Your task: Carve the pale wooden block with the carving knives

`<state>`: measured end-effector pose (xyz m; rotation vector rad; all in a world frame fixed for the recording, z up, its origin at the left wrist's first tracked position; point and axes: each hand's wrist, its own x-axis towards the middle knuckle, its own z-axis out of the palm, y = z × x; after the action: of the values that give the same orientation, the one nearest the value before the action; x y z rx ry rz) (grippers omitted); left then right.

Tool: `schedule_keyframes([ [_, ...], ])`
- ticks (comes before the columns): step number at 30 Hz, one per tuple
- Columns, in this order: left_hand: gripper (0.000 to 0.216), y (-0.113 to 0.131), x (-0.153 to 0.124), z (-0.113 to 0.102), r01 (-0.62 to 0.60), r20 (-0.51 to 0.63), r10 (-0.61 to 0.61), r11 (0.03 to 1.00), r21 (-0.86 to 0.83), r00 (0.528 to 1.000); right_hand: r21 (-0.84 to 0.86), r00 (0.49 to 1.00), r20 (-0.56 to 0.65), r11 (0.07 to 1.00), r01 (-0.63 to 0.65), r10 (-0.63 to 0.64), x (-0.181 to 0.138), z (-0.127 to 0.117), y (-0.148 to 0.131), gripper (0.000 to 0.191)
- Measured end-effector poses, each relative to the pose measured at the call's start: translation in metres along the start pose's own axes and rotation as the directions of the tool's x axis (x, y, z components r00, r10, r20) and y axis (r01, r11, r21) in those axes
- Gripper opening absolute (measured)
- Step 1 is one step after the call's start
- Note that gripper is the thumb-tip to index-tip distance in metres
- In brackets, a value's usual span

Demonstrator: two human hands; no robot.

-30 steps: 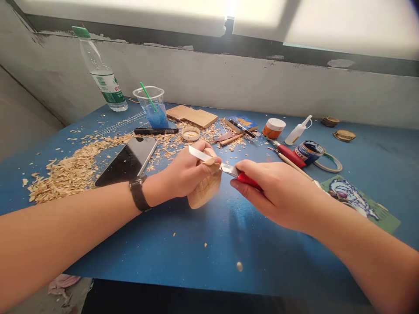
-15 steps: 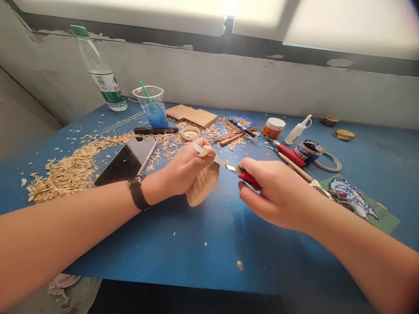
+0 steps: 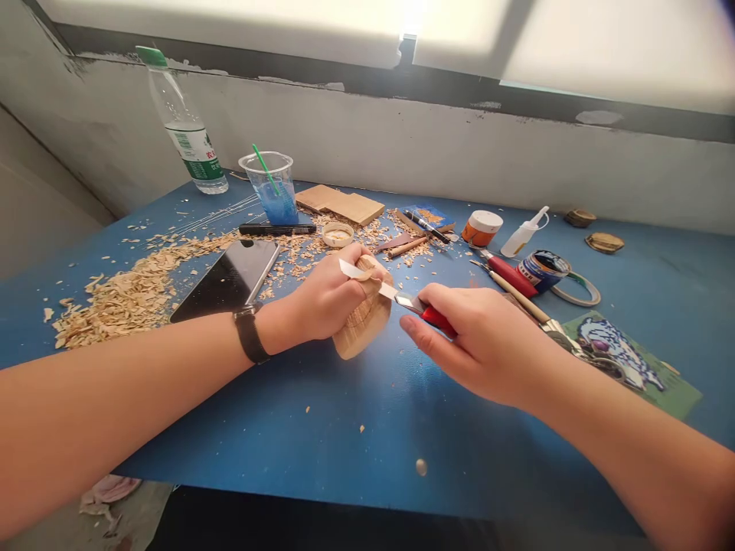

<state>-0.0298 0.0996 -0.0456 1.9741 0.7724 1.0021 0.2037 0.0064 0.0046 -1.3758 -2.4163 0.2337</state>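
My left hand (image 3: 321, 300), with a dark watch on its wrist, is wrapped round a pale wooden block (image 3: 363, 327) that rests on the blue table (image 3: 321, 428). My right hand (image 3: 482, 340) grips the red handle of a carving knife (image 3: 396, 295). The blade lies across the top of the block, right by my left thumb, and a thin curl of wood sits at the cut.
A pile of wood shavings (image 3: 123, 295) and a black phone (image 3: 230, 279) lie to the left. Behind stand a water bottle (image 3: 187, 126), a plastic cup (image 3: 274, 187), wood boards (image 3: 341, 203), a small jar (image 3: 481, 227), a glue bottle (image 3: 522, 232), a tape roll (image 3: 543, 269) and red-handled tools (image 3: 508, 274).
The knife drew back to the right half a second ago, then pushed left into the block again. My left hand keeps its hold; the view shifted slightly.
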Motion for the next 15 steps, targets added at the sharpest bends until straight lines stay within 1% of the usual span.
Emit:
schedule_keyframes([
  [3, 0.031, 0.0055, 0.001, 0.0006, 0.024, -0.005, -0.024, 0.999, 0.034, 1.0, -0.039, 1.0, -0.027, 0.999, -0.014, 0.013, 0.0006, 0.002, 0.0038, 0.035],
  [7, 0.035, 0.0099, 0.0018, 0.0027, 0.035, 0.014, -0.035, 0.999, 0.001, 0.999, -0.075, 0.999, -0.046, 0.997, -0.028, 0.025, 0.0004, 0.0025, 0.0063, 0.035],
  [13, 0.049, 0.0103, 0.003, 0.0037, -0.045, -0.002, 0.045, 0.995, 0.09, 0.999, -0.077, 0.998, -0.041, 0.996, -0.055, 0.051, 0.0008, 0.0005, 0.0051, 0.038],
  [15, 0.055, 0.0115, 0.0035, 0.0037, -0.041, -0.003, 0.042, 0.992, 0.123, 0.999, -0.085, 0.998, -0.038, 0.995, -0.061, 0.058, 0.0011, 0.0008, 0.0042, 0.04],
])
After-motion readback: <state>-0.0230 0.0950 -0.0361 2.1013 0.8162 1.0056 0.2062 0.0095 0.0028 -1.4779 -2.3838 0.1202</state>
